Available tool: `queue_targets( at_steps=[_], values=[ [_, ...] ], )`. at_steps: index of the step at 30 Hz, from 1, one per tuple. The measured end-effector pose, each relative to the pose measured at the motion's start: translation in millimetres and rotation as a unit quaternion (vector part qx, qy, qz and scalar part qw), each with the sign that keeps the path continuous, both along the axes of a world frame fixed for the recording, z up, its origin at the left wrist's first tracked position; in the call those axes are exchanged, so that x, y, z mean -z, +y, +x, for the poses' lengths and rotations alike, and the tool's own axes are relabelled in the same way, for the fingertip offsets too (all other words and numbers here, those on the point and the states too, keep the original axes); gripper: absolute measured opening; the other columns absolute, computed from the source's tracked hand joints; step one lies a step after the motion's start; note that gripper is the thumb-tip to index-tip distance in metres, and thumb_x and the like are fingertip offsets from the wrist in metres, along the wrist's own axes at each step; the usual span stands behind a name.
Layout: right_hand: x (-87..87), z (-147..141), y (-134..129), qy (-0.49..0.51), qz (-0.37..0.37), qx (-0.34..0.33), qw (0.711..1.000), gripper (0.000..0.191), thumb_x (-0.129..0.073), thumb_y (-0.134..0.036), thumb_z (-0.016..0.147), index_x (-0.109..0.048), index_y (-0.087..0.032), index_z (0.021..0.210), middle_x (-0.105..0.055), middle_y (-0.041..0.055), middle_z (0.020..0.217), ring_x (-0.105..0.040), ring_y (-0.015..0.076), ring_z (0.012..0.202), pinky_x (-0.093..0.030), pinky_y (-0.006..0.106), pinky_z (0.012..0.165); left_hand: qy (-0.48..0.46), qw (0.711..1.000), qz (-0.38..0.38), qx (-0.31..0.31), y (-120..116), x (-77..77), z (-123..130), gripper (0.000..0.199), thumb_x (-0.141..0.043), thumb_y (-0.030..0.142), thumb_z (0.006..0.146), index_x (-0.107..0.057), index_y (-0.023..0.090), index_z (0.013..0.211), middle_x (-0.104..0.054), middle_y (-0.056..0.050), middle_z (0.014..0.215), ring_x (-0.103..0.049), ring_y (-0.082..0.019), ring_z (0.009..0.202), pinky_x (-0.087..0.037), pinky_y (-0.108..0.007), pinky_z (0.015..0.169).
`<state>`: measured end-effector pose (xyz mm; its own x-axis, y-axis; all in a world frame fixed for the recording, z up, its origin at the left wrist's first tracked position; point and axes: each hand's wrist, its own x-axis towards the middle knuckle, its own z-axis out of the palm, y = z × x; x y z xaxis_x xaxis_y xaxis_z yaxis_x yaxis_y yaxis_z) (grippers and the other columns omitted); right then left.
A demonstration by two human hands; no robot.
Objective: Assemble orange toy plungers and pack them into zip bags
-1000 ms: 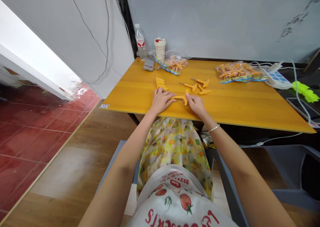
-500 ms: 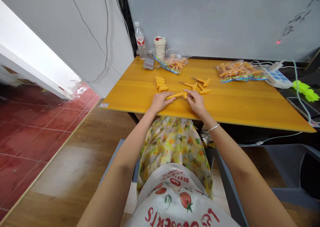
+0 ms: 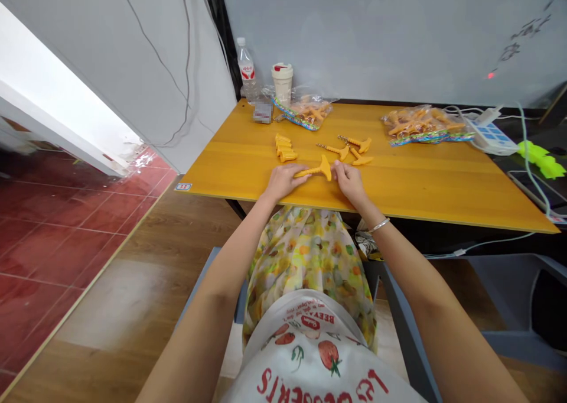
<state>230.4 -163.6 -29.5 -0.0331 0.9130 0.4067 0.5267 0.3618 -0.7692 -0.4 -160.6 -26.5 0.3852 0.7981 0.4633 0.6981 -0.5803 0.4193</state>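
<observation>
Near the front edge of a yellow-brown wooden table (image 3: pixel 420 184), I saw through the head camera a yellow plastic T-shaped tool (image 3: pixel 318 169) between two bare hands. Its shaft ran from left to right, tilting slightly away from the wearer toward the right, and its crossbar stood across that line at the right-hand end. The left hand (image 3: pixel 283 181) was the nearer one, its fingers gripping the far left of the shaft. The right hand (image 3: pixel 348 180) was half curled just beside the crossbar; I could not tell whether its fingertips touched it or were clear. Beyond the hands lay a row of short yellow plastic tubes (image 3: pixel 289 155) and, farther right, a loose group of yellow T-handled corkscrews (image 3: pixel 363 146), twisted metal showing on some. The left fingers hid the tool's end, so I could not make out whether it was metal or covered, and the right hand's underside was out of sight.
</observation>
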Motion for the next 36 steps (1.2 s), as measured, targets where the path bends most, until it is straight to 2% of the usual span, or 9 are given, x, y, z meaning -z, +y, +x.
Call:
queue_targets(
  at_steps=[4,8,13,17,19,21,26,32,36],
  values=[
    [1.7,0.0,1.8,-0.041,0.075,-0.064,0.994,0.048,-0.049,-0.06,0.094,-0.069,-0.024,0.119,-0.063,0.0056,0.087,-0.055,0.0188,0.073,-0.048,0.033,0.071,-0.016,1.0,-0.014,-0.002,0.2,-1.2,-0.5,0.031,-0.061,0.041,0.095,-0.075,0.022,0.115,-0.078,-0.007,0.114,-0.073,-0.022,0.101,-0.054,-0.031,0.093],
    [2.9,-1.2,4.2,-0.083,0.068,-0.069,0.992,0.054,-0.046,-0.068,0.093,-0.07,-0.021,0.088,-0.061,0.0059,0.081,-0.055,0.0197,0.074,-0.045,0.034,0.071,-0.004,1.0,-0.007,0.002,0.0,1.0,-0.8,0.032,-0.061,0.043,0.095,-0.075,0.022,0.114,-0.078,-0.007,0.112,-0.073,-0.022,0.1,-0.054,-0.031,0.091],
    [1.8,-0.7,3.4,-0.068,-0.018,-0.057,0.996,0.071,-0.03,-0.081,0.092,-0.047,-0.022,0.055,-0.045,0.0008,0.057,-0.045,0.0153,0.056,-0.037,0.032,0.06,0.032,0.999,0.015,0.005,-0.7,2.2,0.1,0.034,-0.06,0.045,0.096,-0.075,0.023,0.116,-0.078,-0.008,0.112,-0.073,-0.023,0.099,-0.053,-0.03,0.087],
    [2.3,0.4,3.4,0.002,-0.005,-0.03,1.0,0.062,-0.035,-0.071,0.096,-0.069,-0.019,0.086,-0.054,0.0011,0.065,-0.052,0.016,0.061,-0.043,0.03,0.063,0.026,1.0,0.007,-0.014,-0.1,1.0,-0.1,0.035,-0.059,0.046,0.097,-0.075,0.023,0.115,-0.078,-0.007,0.109,-0.073,-0.022,0.097,-0.053,-0.029,0.086],
    [3.7,0.2,4.3,0.006,0.027,-0.052,0.998,0.05,-0.048,-0.06,0.094,-0.069,-0.02,0.115,-0.061,0.0024,0.08,-0.053,0.0154,0.064,-0.045,0.03,0.064,0.026,1.0,0.003,-0.013,0.4,0.9,-0.3,0.035,-0.06,0.046,0.096,-0.075,0.022,0.116,-0.078,-0.007,0.111,-0.073,-0.023,0.099,-0.053,-0.03,0.087],
    [5.7,-0.4,5.3,-0.026,0.044,-0.091,0.995,0.044,-0.056,-0.05,0.092,-0.068,-0.023,0.125,-0.064,0.0046,0.091,-0.053,0.0157,0.069,-0.047,0.03,0.067,0.028,1.0,0.001,-0.007,0.7,1.3,-0.2,0.035,-0.06,0.046,0.096,-0.075,0.022,0.116,-0.078,-0.008,0.112,-0.073,-0.023,0.1,-0.053,-0.031,0.088],
    [9.5,-1.7,7.6,-0.088,0.047,-0.098,0.99,0.033,-0.06,-0.048,0.092,-0.072,-0.022,0.107,-0.065,0.0064,0.091,-0.056,0.0194,0.079,-0.047,0.033,0.076,0.025,1.0,-0.005,-0.001,1.1,2.3,0.1,0.035,-0.061,0.046,0.096,-0.075,0.023,0.117,-0.078,-0.007,0.112,-0.073,-0.023,0.099,-0.053,-0.031,0.089],
    [5.8,-1.8,7.1,-0.124,0.004,-0.08,0.989,0.049,-0.051,-0.069,0.091,-0.057,-0.022,0.076,-0.054,0.0006,0.068,-0.046,0.0164,0.064,-0.036,0.031,0.063,0.03,1.0,-0.005,-0.006,0.5,1.5,0.7,0.037,-0.059,0.049,0.096,-0.075,0.023,0.117,-0.077,-0.008,0.114,-0.072,-0.023,0.102,-0.052,-0.031,0.089],
    [2.7,-2.5,2.4,-0.065,-0.047,-0.097,0.992,0.057,-0.053,-0.077,0.085,-0.063,-0.021,0.086,-0.053,-0.0022,0.06,-0.048,0.0155,0.057,-0.035,0.03,0.059,0.061,0.998,0.027,-0.016,1.7,1.7,0.0,0.036,-0.058,0.05,0.097,-0.075,0.023,0.115,-0.077,-0.008,0.109,-0.069,-0.024,0.103,-0.051,-0.032,0.088]
  ],
)
